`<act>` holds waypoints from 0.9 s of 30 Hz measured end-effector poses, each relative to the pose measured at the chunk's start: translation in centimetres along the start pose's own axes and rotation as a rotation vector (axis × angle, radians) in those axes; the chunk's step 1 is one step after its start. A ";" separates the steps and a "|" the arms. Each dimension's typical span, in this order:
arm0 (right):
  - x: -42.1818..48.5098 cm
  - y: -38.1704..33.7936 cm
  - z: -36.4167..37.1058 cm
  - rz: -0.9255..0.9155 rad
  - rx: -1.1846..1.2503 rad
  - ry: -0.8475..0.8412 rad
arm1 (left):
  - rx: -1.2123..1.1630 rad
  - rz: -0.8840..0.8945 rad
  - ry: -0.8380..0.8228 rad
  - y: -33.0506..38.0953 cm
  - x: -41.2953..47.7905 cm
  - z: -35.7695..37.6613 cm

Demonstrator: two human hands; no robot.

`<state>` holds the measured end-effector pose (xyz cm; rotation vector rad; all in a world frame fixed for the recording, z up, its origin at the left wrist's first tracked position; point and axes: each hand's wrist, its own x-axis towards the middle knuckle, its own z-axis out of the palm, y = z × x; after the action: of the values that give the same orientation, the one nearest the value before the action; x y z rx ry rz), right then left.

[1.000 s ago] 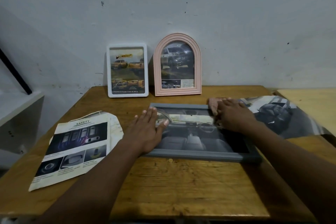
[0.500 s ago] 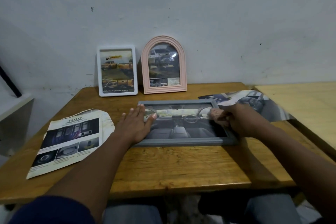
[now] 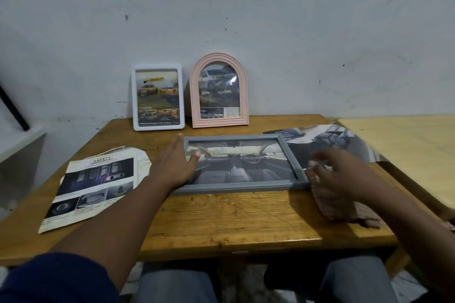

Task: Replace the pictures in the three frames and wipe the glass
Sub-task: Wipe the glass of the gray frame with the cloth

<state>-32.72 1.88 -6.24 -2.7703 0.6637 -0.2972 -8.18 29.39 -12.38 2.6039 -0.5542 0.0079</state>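
Observation:
A grey frame [image 3: 236, 187] lies flat on the wooden table [image 3: 221, 219] with a car-interior picture under its glass. My left hand [image 3: 172, 165] rests flat on the frame's left edge, thumb on the glass. My right hand [image 3: 344, 172] hovers, blurred and with fingers apart, just beyond the frame's lower right corner. A pinkish cloth [image 3: 344, 209] lies crumpled on the table beneath it. A white frame [image 3: 134, 98] and an arched pink frame [image 3: 195, 96] stand against the wall, each with a truck picture inside.
A loose safety leaflet [image 3: 93, 184] lies at the left of the table. Another car picture [image 3: 330, 140] lies at the right, partly under the grey frame. A paler table [image 3: 406, 145] adjoins on the right, and a white shelf [image 3: 19, 140] stands at the left.
My right hand has slid with the cloth off the glass to the frame's lower right corner, and its fingers have spread. My left hand stays on the frame's left edge.

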 end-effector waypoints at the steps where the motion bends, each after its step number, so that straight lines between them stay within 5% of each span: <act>1: 1.6 -0.7 0.2 0.039 0.051 0.005 | 0.026 -0.040 0.004 0.2 0.0 -0.4; 5: 5.8 -4.6 2.8 0.161 0.024 -0.158 | 0.062 -0.132 0.007 2.1 -0.6 -1.6; 16: 8.0 -4.6 4.5 0.394 0.183 -0.131 | -0.354 -0.339 0.165 2.6 0.2 -0.7; 22: 9.0 -4.7 3.1 0.332 0.511 0.170 | -0.462 -0.093 0.376 3.4 0.1 -0.9; 27: 10.7 -2.9 -1.4 0.149 0.621 0.389 | -0.457 0.192 0.244 7.0 0.5 -0.8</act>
<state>-22.50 -0.91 -2.60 -2.0744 0.7098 -0.8600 -10.32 23.90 -8.48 2.0639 -0.6294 0.2314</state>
